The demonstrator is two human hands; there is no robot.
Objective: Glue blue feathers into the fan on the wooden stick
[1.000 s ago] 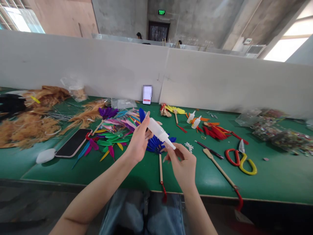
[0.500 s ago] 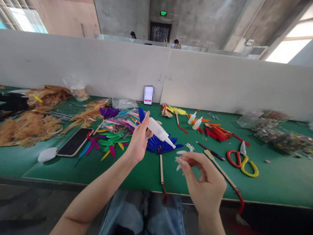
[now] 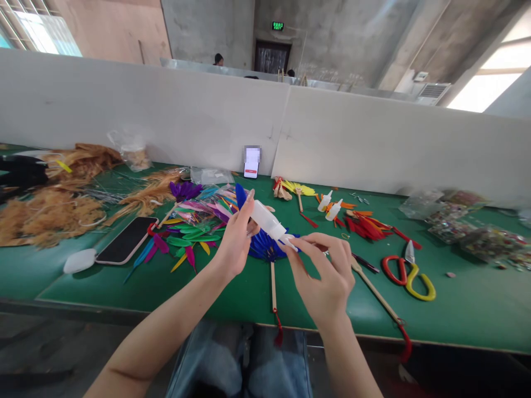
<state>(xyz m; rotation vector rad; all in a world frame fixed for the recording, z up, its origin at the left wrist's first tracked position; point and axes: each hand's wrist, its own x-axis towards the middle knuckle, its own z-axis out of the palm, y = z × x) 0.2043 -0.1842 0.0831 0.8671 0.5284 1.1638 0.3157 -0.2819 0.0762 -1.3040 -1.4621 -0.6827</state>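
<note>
while the left hand (image 3: 235, 239) keeps the same curled hold on the white bottle (image 3: 265, 218) as half a second ago, wrapped round its body with the nozzle slanting down to the right, the right hand (image 3: 327, 276) has changed. half a second ago it hung loose and open, below and to the right of the nozzle, touching nothing. now it has come back up, and its fingers (image 3: 315, 239) and thumb are pinched shut on the nozzle tip, with the remaining fingers bent loosely behind. a second ago it had much the same pinch there.

the bottle sits in the air between the two hands, above the bench (image 3: 83, 287) and clear of it. just beneath the pinching fingers lies a blue feather fan (image 3: 260, 247), its stick running back toward the person, in the same spot as before. to the right of the right fingers lie a wooden stick (image 3: 375, 293) with a red tassel and, further right, red and yellow scissors (image 3: 409, 273). beyond the fingers stand two small bottles (image 3: 324, 200) beside red feathers (image 3: 367, 226). left of the left fingers lie green feathers (image 3: 186, 235) and a dark phone (image 3: 126, 240), none of them moved.
</note>
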